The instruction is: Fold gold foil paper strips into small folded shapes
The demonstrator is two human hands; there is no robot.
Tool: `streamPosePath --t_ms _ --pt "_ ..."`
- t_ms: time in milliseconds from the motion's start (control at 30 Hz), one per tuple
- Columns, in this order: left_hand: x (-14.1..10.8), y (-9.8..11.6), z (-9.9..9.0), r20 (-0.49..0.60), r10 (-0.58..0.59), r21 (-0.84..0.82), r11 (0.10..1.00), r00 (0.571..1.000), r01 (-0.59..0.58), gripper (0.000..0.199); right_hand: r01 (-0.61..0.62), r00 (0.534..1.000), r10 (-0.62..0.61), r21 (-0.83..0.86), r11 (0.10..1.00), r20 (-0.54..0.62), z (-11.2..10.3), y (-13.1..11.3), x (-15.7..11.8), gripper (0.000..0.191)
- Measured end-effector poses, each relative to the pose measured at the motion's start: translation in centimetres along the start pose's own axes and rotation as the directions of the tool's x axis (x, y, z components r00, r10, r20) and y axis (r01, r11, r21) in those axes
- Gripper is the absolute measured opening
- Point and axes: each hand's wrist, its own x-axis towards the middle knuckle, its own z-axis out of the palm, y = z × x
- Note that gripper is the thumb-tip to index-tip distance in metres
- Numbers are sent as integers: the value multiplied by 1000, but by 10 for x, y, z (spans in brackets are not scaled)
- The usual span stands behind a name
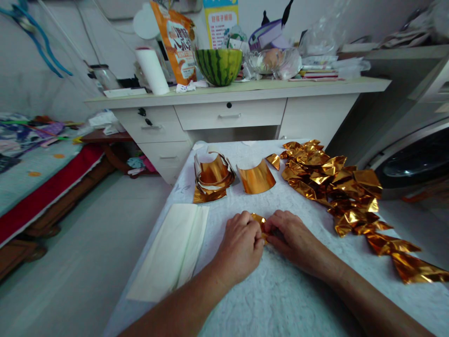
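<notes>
Between my two hands is a small piece of gold foil paper [258, 219], mostly covered by the fingers. My left hand [242, 241] is closed on its left side, fingers curled. From the right, my right hand [289, 236] pinches the same piece, its fingertips close to the left ones. Just beyond lies a single curved gold foil sheet [257, 178]. Left of that sits a curled stack of gold foil sheets [212, 175] with pale undersides. Many folded gold foil pieces [326, 173] are heaped along the table's right side, and a folded cream paper [171, 252] lies to the left.
A pale cloth covers the table [301, 299]. Behind stands a white desk [231, 112] bearing half a watermelon [219, 65], an orange snack bag [178, 47] and a white paper roll [152, 70]. A washing machine [417, 145] is at right, a bed [45, 173] at left.
</notes>
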Motion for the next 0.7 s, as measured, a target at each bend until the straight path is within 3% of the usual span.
streamPosePath --t_ms 700 --pt "0 -3 0 14 13 -23 1000 1000 -13 11 -2 1000 2 -11 1000 -10 -1 -4 0 5"
